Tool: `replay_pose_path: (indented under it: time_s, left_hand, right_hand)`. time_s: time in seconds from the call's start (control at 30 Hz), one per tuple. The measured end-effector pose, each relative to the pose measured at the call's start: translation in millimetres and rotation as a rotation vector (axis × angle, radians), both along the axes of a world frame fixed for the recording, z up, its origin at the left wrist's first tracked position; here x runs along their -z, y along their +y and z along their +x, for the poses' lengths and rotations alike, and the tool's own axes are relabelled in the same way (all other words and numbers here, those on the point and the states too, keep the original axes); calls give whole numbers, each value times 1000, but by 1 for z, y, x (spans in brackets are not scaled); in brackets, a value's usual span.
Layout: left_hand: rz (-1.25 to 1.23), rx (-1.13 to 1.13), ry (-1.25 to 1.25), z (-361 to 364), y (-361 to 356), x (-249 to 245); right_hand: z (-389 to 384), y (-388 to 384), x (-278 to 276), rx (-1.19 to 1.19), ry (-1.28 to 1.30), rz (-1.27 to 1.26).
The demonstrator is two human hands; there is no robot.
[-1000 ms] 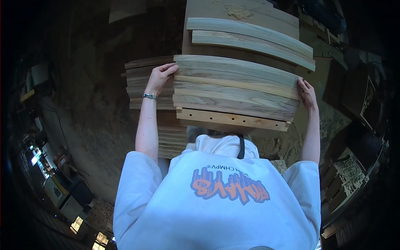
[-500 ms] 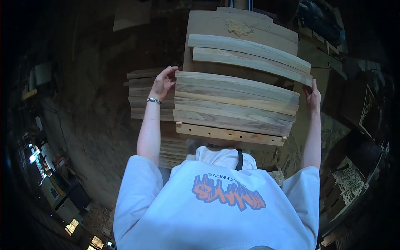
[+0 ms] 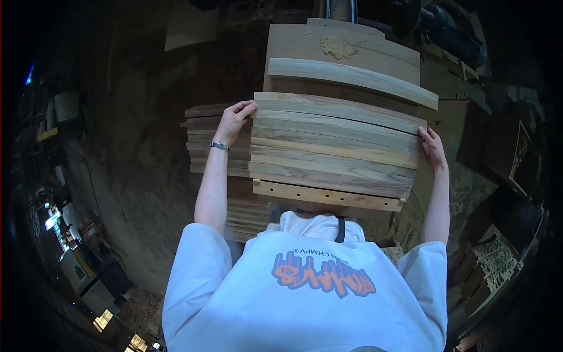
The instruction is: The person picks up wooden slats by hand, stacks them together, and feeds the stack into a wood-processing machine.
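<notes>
**A:** So where are we with this? We've got the stack of pale curved wooden slats in front of our chest, between both hands.

**B:** Yep. Our left hand, the one with the silver bracelet, has its fingers curled over the left end of the top slats. Our right hand lies flat against the right ends with the fingers stretched out. We can't tell if the thumb hooks underneath.

**A:** And the ends look pretty flush to us, so the gathering part seems mostly done?

**B:** That's our read. There are several slats lying one against the next, with the straight pale batten with a row of holes at the near edge. We can't see what's carrying the stack from below though.

**A:** Anything left over?

**B:** One single curved pale slat lies apart on the flat brown board beyond the stack, near the little heap of sawdust. So we'd say nearly all are in the bundle and that one isn't. There's also a pile of darker boards lower down on the left, just past our left wrist.
</notes>
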State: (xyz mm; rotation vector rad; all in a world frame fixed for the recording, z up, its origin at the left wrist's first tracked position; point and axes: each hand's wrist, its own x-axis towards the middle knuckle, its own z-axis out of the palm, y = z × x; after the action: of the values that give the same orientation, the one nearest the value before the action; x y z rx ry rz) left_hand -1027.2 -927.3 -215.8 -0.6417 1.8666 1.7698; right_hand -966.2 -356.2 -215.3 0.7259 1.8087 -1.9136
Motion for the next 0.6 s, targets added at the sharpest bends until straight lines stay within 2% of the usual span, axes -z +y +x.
replay_pose_path:
  time_s: [0.07,0.13,0.27,0.37,0.43,0.6]
  left_hand:
    - [185,-8,8,-1,-2,-1]
    - [187,29,-4,-5,-3,-6]
    - [218,76,-39,-9,-5,-5]
    - [249,96,-58,-17,-8,-2]
    - [207,86,-38,-22,-9,-2]
    - [178,82,-59,-28,-4,-1]
  right_hand:
    - [-1,0,-2,-23,2,-2]
    - [-3,-3,-9,-79,-89,133]
    - [0,-4,-9,-52,-33,71]
    - [-3,-4,-6,-34,-105,104]
    - [-2,-2,-7,-127,-71,109]
    - [1,4,-12,-144,-71,62]
